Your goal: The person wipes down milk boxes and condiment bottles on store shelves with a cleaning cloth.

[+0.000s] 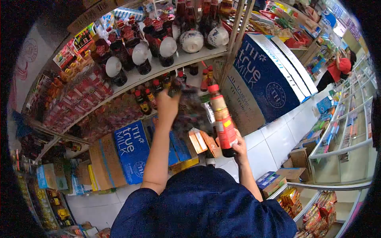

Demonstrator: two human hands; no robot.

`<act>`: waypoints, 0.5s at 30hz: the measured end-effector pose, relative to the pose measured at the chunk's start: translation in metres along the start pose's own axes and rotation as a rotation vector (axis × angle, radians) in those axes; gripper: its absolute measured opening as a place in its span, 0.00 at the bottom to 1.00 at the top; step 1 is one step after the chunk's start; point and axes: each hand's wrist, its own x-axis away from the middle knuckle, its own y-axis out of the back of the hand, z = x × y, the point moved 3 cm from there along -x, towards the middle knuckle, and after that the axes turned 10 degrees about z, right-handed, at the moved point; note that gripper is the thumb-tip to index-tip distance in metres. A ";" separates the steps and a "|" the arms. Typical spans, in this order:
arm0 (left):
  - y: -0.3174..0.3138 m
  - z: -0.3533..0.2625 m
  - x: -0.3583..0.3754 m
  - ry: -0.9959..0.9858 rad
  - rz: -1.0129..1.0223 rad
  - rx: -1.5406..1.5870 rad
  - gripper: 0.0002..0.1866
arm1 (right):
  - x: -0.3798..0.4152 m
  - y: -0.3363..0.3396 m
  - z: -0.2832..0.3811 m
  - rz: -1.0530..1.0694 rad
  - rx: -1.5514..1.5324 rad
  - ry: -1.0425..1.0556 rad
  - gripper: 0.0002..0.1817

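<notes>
My right hand [238, 146] grips the base of a tall sauce bottle [222, 121] with a red cap and a red and yellow label, held upright in front of the shelves. My left hand [167, 106] is raised to the lower shelf and is closed on a dark object [189, 113], motion-blurred, just left of the bottle; I cannot tell what it is. Small red-capped dark bottles [147, 97] stand on that shelf [131, 89] around my left hand.
The upper shelf [198, 55] carries dark bottles with white bowls over them. Blue "TH true MILK" cartons [133, 150] and cardboard boxes sit on the tiled floor, with a larger stack [270, 75] at right. Glass display counters [345, 131] line the right. A person in red [339, 67] stands far back.
</notes>
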 end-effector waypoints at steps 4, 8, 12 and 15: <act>0.001 0.046 -0.018 0.061 0.064 -0.096 0.19 | 0.011 0.016 0.018 0.008 0.039 0.022 0.30; -0.024 0.045 -0.005 0.185 0.243 0.285 0.21 | 0.014 0.009 0.024 0.102 0.027 -0.279 0.28; -0.041 0.026 0.018 0.047 0.444 0.955 0.23 | 0.016 0.006 -0.006 0.128 0.191 -0.299 0.28; -0.024 -0.009 0.022 -0.187 0.575 0.804 0.20 | 0.020 -0.001 -0.014 0.174 -0.415 -0.414 0.30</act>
